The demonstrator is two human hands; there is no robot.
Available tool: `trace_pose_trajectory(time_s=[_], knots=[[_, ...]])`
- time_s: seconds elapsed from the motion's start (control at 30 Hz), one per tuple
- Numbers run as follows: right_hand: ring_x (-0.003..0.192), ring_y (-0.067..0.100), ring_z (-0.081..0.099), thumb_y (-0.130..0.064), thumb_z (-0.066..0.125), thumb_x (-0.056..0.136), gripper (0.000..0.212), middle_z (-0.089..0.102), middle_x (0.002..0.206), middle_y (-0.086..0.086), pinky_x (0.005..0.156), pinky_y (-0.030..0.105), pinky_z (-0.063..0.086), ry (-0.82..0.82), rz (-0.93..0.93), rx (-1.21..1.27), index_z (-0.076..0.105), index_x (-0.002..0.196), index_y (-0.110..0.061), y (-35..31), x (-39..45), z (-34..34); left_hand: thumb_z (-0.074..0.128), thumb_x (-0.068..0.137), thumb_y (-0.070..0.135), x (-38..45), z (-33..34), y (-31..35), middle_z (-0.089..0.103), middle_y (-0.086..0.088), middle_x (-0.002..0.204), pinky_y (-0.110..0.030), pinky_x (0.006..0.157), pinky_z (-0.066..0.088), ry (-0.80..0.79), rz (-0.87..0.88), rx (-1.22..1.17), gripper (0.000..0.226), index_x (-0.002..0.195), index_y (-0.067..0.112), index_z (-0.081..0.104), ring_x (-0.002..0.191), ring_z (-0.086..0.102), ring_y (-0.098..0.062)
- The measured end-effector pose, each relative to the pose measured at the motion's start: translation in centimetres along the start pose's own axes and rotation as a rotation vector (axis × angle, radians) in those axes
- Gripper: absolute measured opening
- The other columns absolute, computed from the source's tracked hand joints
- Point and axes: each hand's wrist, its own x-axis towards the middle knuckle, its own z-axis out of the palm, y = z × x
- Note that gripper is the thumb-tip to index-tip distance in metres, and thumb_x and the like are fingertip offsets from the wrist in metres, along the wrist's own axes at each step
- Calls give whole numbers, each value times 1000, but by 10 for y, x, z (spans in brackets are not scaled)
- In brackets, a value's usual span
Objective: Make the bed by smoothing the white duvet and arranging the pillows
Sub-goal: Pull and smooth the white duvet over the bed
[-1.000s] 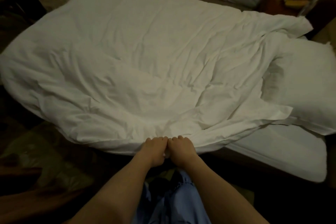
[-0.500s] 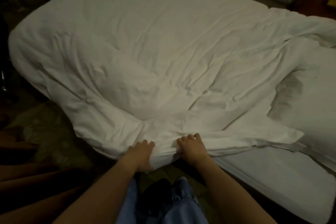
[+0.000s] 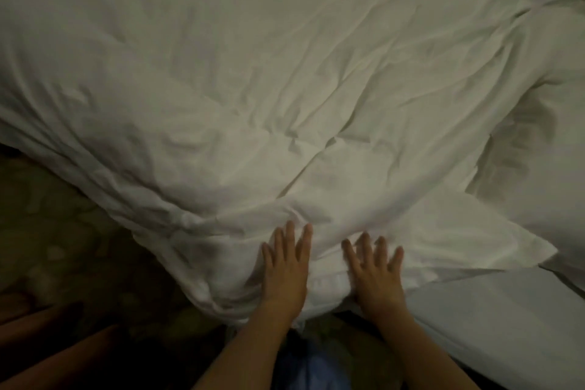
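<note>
The white duvet (image 3: 253, 89) fills most of the head view, wrinkled and bunched along its near edge. My left hand (image 3: 285, 266) lies flat on that near edge, fingers straight and spread. My right hand (image 3: 373, 272) lies flat beside it a little to the right, fingers also spread, pressing on the cloth. A white pillow (image 3: 557, 142) lies at the right, partly under the duvet's folded corner. The bare mattress sheet (image 3: 506, 320) shows at the lower right.
Dark patterned carpet (image 3: 63, 247) lies to the lower left of the bed. A dark wooden piece (image 3: 47, 358) runs along the bottom left corner. My blue trouser legs (image 3: 310, 367) show between my forearms.
My hands let go of the duvet's near edge and slid forward onto it with fingers flattened and spread. They have moved apart, and the camera has come closer to the bed.
</note>
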Motion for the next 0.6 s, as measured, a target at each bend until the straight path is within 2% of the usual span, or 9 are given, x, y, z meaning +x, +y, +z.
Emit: trace_pose_trajectory(time_s=[0.07,0.13,0.2,0.23,0.3,0.37,0.47,0.53,0.6], knots=[[100,56,55,-30,90,22,114,62,111,31,87,72,31,11,8,-55,46,125,-11,4,12,8,85,37,39,-16,36,10,40,-19,139,-58,106,25,122,153,15,139,151,8,10,125,42,-38],[85,53,61,-19,88,16,101,67,91,28,82,72,37,57,-36,-93,62,112,-6,3,24,12,80,49,41,-33,68,21,33,-16,138,-55,108,12,114,327,96,109,139,5,30,123,37,-33],[65,40,62,-14,85,16,78,65,67,16,72,58,50,130,-82,-81,71,92,-6,1,36,11,60,71,31,-34,85,30,29,-16,141,-51,107,18,169,293,98,80,141,5,28,119,40,-31],[56,34,60,-12,84,18,66,63,59,12,64,48,53,161,-106,-83,71,83,-7,2,41,11,51,75,27,-26,87,33,30,-13,141,-49,103,24,193,243,102,80,146,6,20,117,41,-31],[44,29,56,-11,86,19,52,60,53,8,48,31,49,166,-151,-51,70,69,-9,1,47,10,62,71,35,-4,81,40,38,-12,137,-46,96,36,142,123,48,97,149,8,13,114,42,-29],[44,25,58,-17,87,25,49,63,56,6,44,25,45,162,-194,-76,71,71,-11,-2,43,4,69,67,36,12,71,46,42,-15,130,-45,89,43,146,54,73,89,142,14,26,109,43,-28],[56,23,63,-27,85,44,46,66,66,6,53,23,46,77,-158,-136,70,85,-13,-3,35,-3,44,79,22,22,64,53,49,-13,120,-40,80,48,125,50,117,56,134,18,36,97,51,-29],[40,21,56,-28,88,24,51,59,50,4,43,19,41,99,-191,-62,68,69,-15,-2,33,-8,62,72,19,21,57,53,62,-6,92,-29,65,51,81,104,88,40,110,14,52,74,60,-21],[41,19,56,-36,89,23,53,59,51,2,42,19,40,111,-213,-79,65,67,-18,-5,30,-22,85,51,16,18,47,53,60,-2,65,-23,52,48,62,151,64,37,79,14,61,52,59,-17]])
